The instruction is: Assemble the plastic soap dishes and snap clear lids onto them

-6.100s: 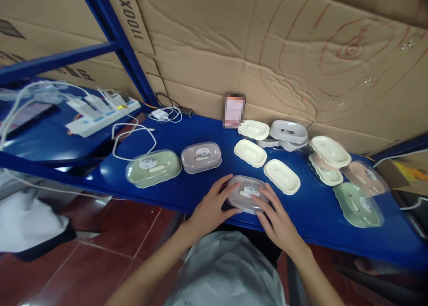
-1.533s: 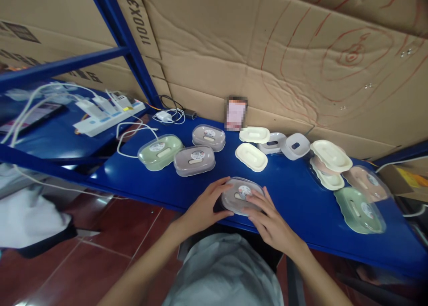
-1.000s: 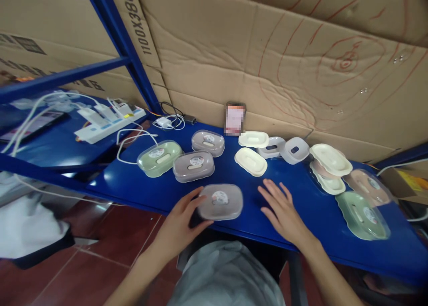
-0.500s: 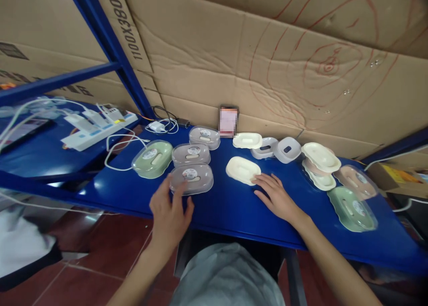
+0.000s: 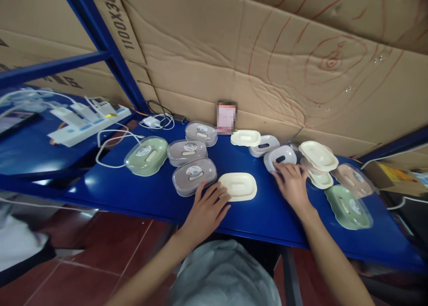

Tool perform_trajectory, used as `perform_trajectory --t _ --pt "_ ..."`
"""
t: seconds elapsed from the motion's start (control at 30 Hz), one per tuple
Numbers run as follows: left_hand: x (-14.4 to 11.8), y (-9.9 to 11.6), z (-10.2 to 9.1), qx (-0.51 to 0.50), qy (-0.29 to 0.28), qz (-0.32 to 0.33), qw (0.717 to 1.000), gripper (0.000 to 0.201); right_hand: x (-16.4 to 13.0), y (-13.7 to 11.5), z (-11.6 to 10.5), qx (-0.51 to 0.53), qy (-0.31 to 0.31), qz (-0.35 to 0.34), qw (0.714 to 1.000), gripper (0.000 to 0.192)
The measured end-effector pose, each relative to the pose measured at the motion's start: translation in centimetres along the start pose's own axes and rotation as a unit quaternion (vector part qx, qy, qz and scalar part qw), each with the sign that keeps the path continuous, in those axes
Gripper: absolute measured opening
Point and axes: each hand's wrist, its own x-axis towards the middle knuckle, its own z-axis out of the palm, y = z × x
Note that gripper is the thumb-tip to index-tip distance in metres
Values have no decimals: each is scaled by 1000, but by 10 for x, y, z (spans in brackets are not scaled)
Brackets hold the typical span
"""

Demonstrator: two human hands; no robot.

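My left hand (image 5: 207, 205) has its fingers spread, with the fingertips at the left edge of a cream oval soap-dish tray (image 5: 241, 186) lying on the table. My right hand (image 5: 294, 184) bends its fingers over the near rim of a pale grey soap-dish shell (image 5: 281, 156) with a dark oval slot. Behind that shell is a second pale grey shell (image 5: 265, 145), and another cream tray (image 5: 246, 138) lies to its left. Just left of my left hand sits a grey soap dish (image 5: 194, 177) under a clear lid.
Two more lidded grey dishes (image 5: 187, 153) and a green one (image 5: 147, 155) stand at the left. Stacked cream trays (image 5: 319, 155), a pink dish (image 5: 354, 181) and a green dish (image 5: 349, 208) lie at the right. A phone (image 5: 226, 117) leans on the cardboard (image 5: 200, 65); a power strip (image 5: 90, 126) lies far left.
My left hand has moved right from the grey dish to the cream tray. The tray has come nearer. My right hand has left it for the pale grey shell, which has shifted slightly nearer and left.
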Motion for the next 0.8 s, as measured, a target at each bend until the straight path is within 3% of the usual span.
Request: perform_trajectory --t 0.17,0.3,0.37,0.57,0.7,0.8 --pt "-12 -5 -3 -29 70 -2 997 26 -24 -85 -24 129 -56 -50 989 34" --pt "-17 -6 -3 -73 63 -39 995 54 -26 -127 -27 282 -137 -110 943 56" --pt "-17 -6 -4 -83 43 -43 995 62 -27 -125 -27 311 -154 -128 929 61" --pt "-14 -4 -2 -87 -5 -62 994 53 -52 -89 -26 194 -172 -65 964 57" --pt "-15 -6 3 -100 21 -91 991 34 -57 -84 -27 227 -175 -102 953 47" --pt "-15 -6 5 -88 41 -97 991 29 -40 -67 -24 238 -167 -108 951 45"
